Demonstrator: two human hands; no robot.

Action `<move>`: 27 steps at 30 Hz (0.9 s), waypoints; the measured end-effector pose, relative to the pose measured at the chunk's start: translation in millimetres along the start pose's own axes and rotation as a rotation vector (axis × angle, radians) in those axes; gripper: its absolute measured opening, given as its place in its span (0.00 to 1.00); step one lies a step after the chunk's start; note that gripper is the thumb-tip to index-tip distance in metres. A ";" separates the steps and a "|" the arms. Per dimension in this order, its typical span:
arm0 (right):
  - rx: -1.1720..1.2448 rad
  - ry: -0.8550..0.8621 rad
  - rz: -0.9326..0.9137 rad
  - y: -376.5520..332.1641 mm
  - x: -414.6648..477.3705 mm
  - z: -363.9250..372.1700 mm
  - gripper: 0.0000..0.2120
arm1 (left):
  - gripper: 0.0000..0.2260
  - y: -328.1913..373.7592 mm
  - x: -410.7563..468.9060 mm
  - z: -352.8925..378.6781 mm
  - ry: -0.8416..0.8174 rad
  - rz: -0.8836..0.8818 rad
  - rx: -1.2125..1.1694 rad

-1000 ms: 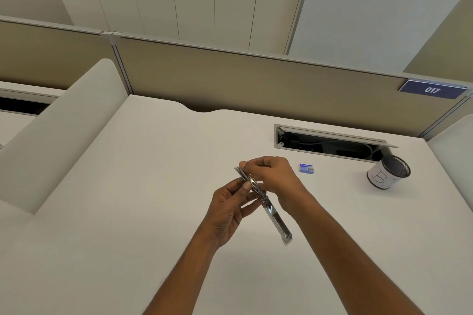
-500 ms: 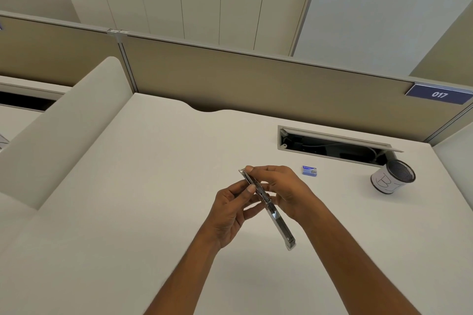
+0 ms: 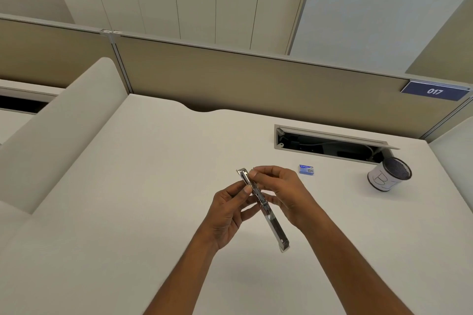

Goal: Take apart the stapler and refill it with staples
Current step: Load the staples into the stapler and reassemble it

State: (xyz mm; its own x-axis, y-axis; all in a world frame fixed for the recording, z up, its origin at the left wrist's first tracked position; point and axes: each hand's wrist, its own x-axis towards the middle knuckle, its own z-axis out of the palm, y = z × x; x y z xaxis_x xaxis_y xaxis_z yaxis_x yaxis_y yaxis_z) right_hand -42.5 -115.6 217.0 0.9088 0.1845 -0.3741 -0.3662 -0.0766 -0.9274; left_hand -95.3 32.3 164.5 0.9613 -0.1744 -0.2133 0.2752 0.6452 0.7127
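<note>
A: From the head camera, anything different from a second ago?

B: Little, as to the stapler (image 3: 271,222): same slant, held in the air over the tabletop (image 3: 128,199), near end low toward the body, far end raised. Plenty, as to the right hand (image 3: 284,192): no longer cupped over the stapler's front half, now drawn up to the far tip, fingertips (image 3: 253,174) pinched there.

A: Meaning what for the task?

B: Probably past the taking apart and into the loading, judging by the bare metal rail. Cannot tell whether holding staples in that pinch; too fine to make out.

A: And the left hand (image 3: 227,212)?

B: Wrapped round the rail's middle from the left, thumb pressed against its edge, fingers curled behind. Steadying, by the look of it.

A: Both hands together, then?

B: Close together, yes, and both on the stapler: left gripping the middle, right pinching at the far tip, or at some small piece there.

A: Anything else around?

B: A small blue staple box (image 3: 306,169) on the tabletop just beyond the right hand. Further right, a cup (image 3: 389,176) beside an open cable hatch (image 3: 330,143).
</note>
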 end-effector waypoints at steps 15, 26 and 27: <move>-0.379 0.357 -0.380 56.6 50.3 -54.9 0.09 | 0.10 -6.3 24.0 -5.5 0.057 -0.009 -0.076; -0.647 0.406 -0.187 149.1 81.9 -78.8 0.08 | 0.11 -22.8 41.1 -20.4 0.106 -0.027 -0.082; -0.667 0.402 -0.178 153.6 83.4 -78.1 0.09 | 0.11 -23.0 41.6 -20.9 0.111 -0.027 -0.087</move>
State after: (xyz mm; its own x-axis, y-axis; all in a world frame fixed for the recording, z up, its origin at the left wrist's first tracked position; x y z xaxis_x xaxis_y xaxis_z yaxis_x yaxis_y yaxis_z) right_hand -7.4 -188.6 43.4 0.9914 -0.1084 -0.0739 -0.1279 -0.6725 -0.7290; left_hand -62.0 25.7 125.2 0.9450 -0.1123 -0.3072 0.2938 0.7044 0.6461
